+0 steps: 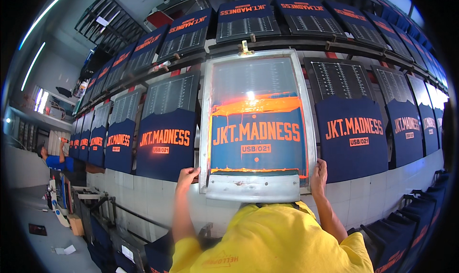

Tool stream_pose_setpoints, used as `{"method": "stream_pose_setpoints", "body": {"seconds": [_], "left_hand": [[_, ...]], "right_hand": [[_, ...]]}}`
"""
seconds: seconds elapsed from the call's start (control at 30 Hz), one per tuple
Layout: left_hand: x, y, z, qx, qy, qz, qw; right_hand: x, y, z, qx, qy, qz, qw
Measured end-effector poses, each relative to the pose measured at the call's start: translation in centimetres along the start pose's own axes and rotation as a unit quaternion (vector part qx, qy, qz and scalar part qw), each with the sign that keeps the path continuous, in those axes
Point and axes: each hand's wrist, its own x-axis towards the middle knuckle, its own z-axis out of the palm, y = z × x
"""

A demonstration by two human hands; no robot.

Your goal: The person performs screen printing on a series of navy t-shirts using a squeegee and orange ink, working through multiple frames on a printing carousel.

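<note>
In front of me is a screen printing frame (204, 125), a metal rectangle with a see-through mesh. Orange ink (258, 106) lies in a thick band across the mesh, with a thinner line lower down. Orange lettering on dark blue cloth shows through below the band. My left hand (188, 177) grips the frame's left side near its lower corner, fingers curled at the edge. On the opposite side, my right hand (319, 176) holds the right edge, its fingers partly hidden. Between the hands, a wide silver squeegee (253, 188) rests across the frame's near end.
Dark blue printed shirts (165, 144) on black boards line both sides, among them a shirt (353, 139) close on the right. Another row of boards (246, 22) stands behind a rail. A person in blue (57, 160) is far left. More shirts (401, 239) hang lower right.
</note>
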Motion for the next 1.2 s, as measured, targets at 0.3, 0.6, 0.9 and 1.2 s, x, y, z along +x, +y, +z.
{"method": "stream_pose_setpoints", "body": {"seconds": [0.3, 0.6, 0.9, 1.2], "left_hand": [[0.6, -0.2, -0.6, -0.019, -0.015, -0.015, 1.000], [-0.1, -2.6, 1.7, -0.085, 0.146, 0.070, 0.983], [-5.4, 1.0, 6.7, -0.045, 0.256, 0.144, 0.955], [-9.9, 2.5, 29.6, -0.063, 0.264, 0.157, 0.950]], "right_hand": [[0.2, 0.6, 0.3, -0.012, 0.013, -0.002, 1.000], [0.5, -0.5, 0.0, -0.033, 0.004, 0.059, 0.998], [2.4, -0.9, -5.5, -0.014, -0.014, 0.015, 1.000], [13.5, 8.2, -23.6, 0.045, 0.021, 0.004, 0.999]]}}
